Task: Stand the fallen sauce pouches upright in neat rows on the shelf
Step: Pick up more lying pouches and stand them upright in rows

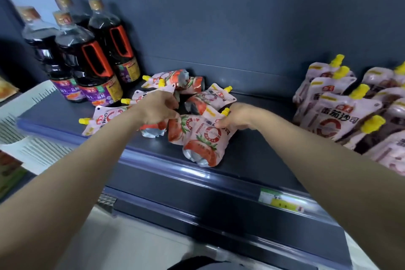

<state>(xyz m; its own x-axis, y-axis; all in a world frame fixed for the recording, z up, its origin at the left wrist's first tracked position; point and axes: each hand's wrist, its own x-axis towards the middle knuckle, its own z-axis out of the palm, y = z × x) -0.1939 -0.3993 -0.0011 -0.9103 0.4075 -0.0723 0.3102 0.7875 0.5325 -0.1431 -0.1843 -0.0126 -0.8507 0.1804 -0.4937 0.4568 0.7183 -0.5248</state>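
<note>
The right hand point(238, 116) is pinching the front tomato sauce pouch point(206, 140) near its yellow spout point(225, 112), while the left hand point(157, 108) is curling into the fallen heap point(188, 92) (whether it is gripping one, I cannot tell). Most work is remaining, I judge: the heap is lying in the middle of the shelf point(252, 153), only the rows point(341, 116) at right standing.

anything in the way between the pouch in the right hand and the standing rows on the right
Nothing visible. The right hand grips the front pouch at its top, and only bare shelf lies between it and the standing pouches to the right. Other fallen pouches lie behind it and leftward.
</note>
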